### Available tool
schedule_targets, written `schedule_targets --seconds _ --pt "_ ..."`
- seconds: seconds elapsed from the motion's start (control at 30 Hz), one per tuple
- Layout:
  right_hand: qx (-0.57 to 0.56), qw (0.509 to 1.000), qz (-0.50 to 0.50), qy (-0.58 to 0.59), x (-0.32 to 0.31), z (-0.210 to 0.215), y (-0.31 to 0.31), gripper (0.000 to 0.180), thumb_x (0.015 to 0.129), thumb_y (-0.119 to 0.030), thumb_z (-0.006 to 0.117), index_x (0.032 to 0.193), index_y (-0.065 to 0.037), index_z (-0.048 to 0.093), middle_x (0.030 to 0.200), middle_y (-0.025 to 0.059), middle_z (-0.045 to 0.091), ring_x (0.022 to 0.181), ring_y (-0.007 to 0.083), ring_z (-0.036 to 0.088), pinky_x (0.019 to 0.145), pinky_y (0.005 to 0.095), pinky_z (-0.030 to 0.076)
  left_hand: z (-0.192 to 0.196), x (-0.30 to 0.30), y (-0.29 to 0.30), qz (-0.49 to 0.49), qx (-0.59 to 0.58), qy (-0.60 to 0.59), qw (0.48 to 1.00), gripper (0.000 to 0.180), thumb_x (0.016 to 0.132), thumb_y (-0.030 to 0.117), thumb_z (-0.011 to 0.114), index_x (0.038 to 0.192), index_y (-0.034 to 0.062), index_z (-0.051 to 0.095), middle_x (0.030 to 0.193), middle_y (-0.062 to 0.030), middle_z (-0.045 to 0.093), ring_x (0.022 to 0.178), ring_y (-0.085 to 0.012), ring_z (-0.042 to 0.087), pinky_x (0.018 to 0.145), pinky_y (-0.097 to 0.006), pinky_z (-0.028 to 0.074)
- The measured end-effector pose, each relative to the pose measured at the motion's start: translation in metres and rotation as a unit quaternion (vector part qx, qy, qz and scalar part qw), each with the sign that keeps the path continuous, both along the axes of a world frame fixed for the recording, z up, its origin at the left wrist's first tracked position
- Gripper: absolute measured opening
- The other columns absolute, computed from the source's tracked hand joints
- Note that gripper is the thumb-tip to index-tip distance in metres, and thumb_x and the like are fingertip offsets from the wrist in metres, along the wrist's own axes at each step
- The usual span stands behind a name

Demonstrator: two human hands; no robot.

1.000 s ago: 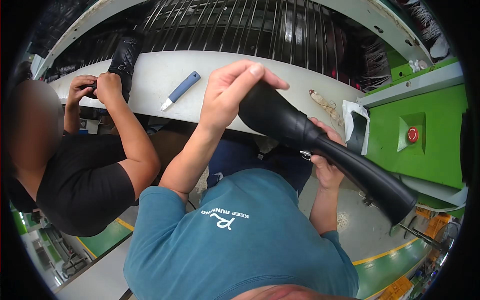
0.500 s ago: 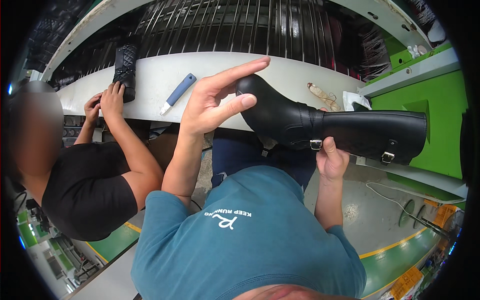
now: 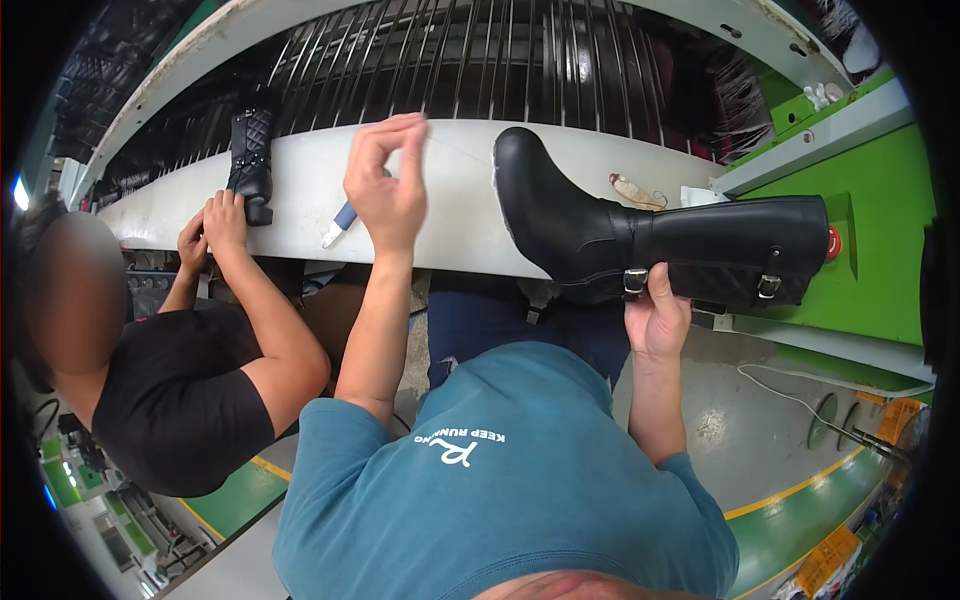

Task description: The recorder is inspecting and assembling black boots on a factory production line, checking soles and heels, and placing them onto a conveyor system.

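Note:
A tall black boot (image 3: pixel 580 225) with two silver buckles lies on its side in the air over the table's near edge, toe to the left and shaft to the right. My right hand (image 3: pixel 660 315) grips it from below at the ankle, thumb beside a buckle and the other fingers hidden behind the boot. My left hand (image 3: pixel 387 185) is raised left of the toe, apart from the boot, with its fingers pinched together. A faint thin thread (image 3: pixel 462 152) seems to run from that pinch toward the boot's sole edge.
A blue-handled cutter (image 3: pixel 342 222) lies on the white table (image 3: pixel 300 165), partly behind my left hand. Beyond the boot is a wound thread bobbin (image 3: pixel 637 190). At left a co-worker's hands (image 3: pixel 222 222) hold another black boot (image 3: pixel 252 165). Metal rollers (image 3: pixel 450 70) line the table's far side.
My left hand has drawn away from the toe to the left, going from spread fingers to a pinch. The boot's toe has swung slightly right and the shaft has shifted left.

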State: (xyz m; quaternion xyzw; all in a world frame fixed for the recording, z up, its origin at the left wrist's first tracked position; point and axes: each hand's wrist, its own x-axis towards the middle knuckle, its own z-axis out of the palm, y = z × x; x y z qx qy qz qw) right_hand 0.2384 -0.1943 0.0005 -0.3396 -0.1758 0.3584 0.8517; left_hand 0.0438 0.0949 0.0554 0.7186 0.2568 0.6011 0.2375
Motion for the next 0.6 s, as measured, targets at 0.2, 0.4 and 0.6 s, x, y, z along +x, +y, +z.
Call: schedule_targets --seconds 0.2,0.4,0.6 --pt "0.000 0.999 -0.041 0.027 0.000 0.016 0.005 0.055 0.104 -0.003 0.079 0.155 -0.010 0.059 0.145 0.0056 0.067 0.131 0.0203 0.066 0.119 0.0404 0.052 -0.028 -0.011 0.056 0.152 -0.116 0.102 0.976 0.016 0.109 0.014 0.071 0.104 -0.0003 0.077 0.113 -0.0149 0.079 0.101 -0.0265 0.075 0.093 -0.036 0.059" --pt "-0.013 0.994 -0.081 -0.078 -0.021 0.005 0.021 0.058 0.106 -0.002 0.074 0.160 -0.009 0.054 0.151 0.0071 0.063 0.139 0.0222 0.061 0.125 0.0420 0.047 0.022 0.058 -0.019 -0.383 -0.250 -0.096 0.884 0.072 0.123 0.055 0.027 0.153 -0.0033 0.057 0.141 -0.0197 0.070 0.131 -0.0290 0.067 0.113 -0.043 0.053" --pt "-0.015 0.988 -0.116 -0.098 -0.036 -0.001 0.026 0.059 0.106 0.003 0.072 0.161 -0.005 0.051 0.154 0.0083 0.059 0.140 0.0212 0.059 0.124 0.0403 0.046 0.035 0.087 -0.049 -0.441 -0.419 -0.200 0.768 0.063 0.123 0.046 0.028 0.134 -0.0049 0.064 0.101 -0.0143 0.070 0.093 -0.0256 0.074 0.087 -0.039 0.064"
